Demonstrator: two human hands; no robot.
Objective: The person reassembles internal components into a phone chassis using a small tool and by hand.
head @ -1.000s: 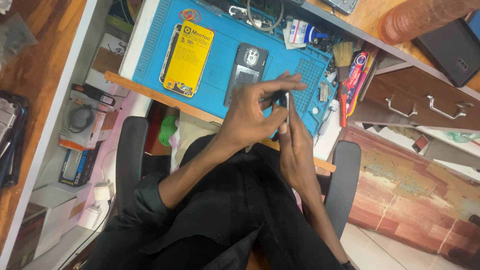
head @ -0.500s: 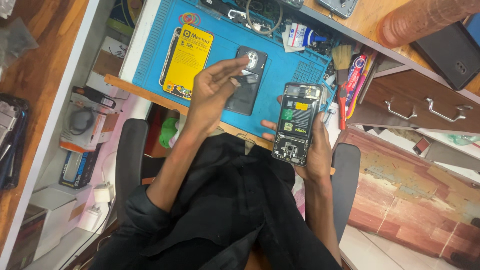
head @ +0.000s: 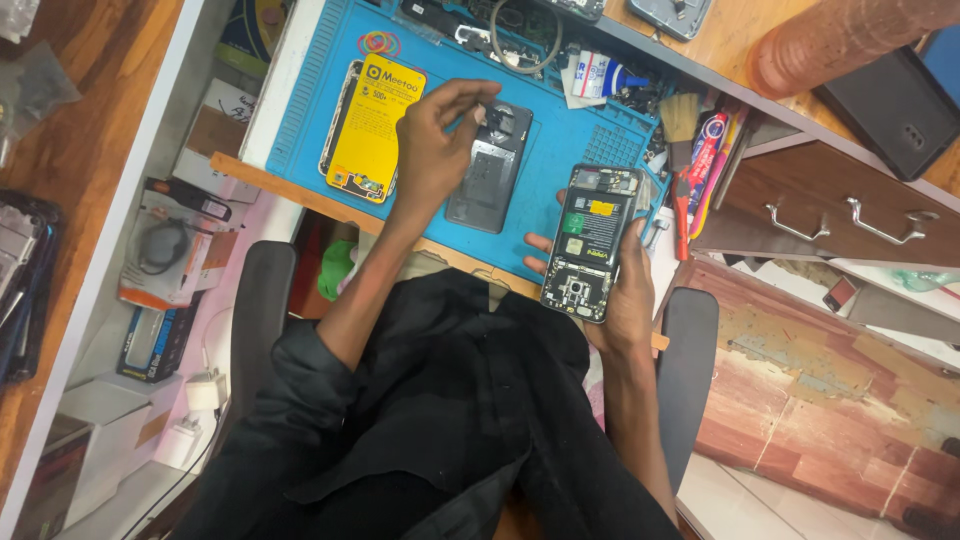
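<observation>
My right hand (head: 628,300) holds an opened phone (head: 592,240) upright over the near edge of the blue work mat (head: 560,135). Its back is off, so the green board and the dark battery show. My left hand (head: 430,150) reaches onto the mat. Its thumb and fingertips are pinched together over the top end of a grey phone back cover (head: 487,190) that lies flat there. Nothing shows between the fingertips. Just left of that hand lies another phone with a yellow label (head: 375,130).
Cables, a tube and small parts crowd the mat's far edge. A brush (head: 680,115) and pens sit at its right. A brown drawer with metal handles (head: 830,215) is on the right, and a black phone (head: 890,100) is on the wooden top. Boxes (head: 170,250) fill the left shelves. Chair armrests (head: 265,300) flank my lap.
Both hands were together on the phone a second ago. My left hand then left it and moved out over the grey back cover. My right hand turned the phone's open side up.
</observation>
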